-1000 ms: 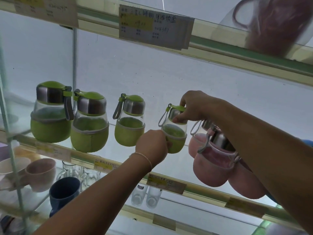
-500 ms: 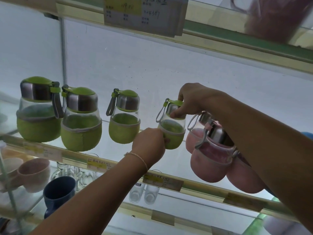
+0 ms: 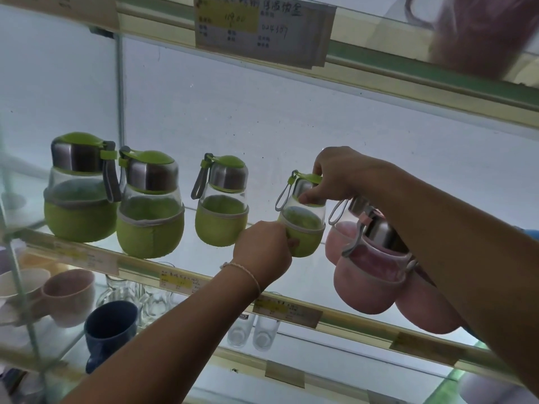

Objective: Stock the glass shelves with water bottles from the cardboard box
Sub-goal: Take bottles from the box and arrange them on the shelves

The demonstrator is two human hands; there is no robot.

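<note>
A small green-sleeved water bottle [image 3: 304, 225] stands on the glass shelf [image 3: 186, 275], fourth in a row of green bottles. My left hand [image 3: 262, 249] grips its green sleeve from the front left. My right hand [image 3: 335, 176] pinches its green-topped steel cap from above. To the left stand three bigger green bottles [image 3: 78, 193], [image 3: 150, 208], [image 3: 221, 205]. Pink-sleeved bottles [image 3: 370, 275] stand just right of it, partly hidden by my right forearm. The cardboard box is out of view.
Price labels [image 3: 264, 27] hang on the shelf rail above. A pink jug [image 3: 478, 33] sits on the top shelf. Below are a pink mug [image 3: 68, 295], a dark blue mug [image 3: 109, 328] and clear glasses [image 3: 253, 330]. A metal upright [image 3: 119, 91] divides the shelving at left.
Both hands keep their hold on the small green bottle, which stays in its spot. Only the camera view has shifted a little.
</note>
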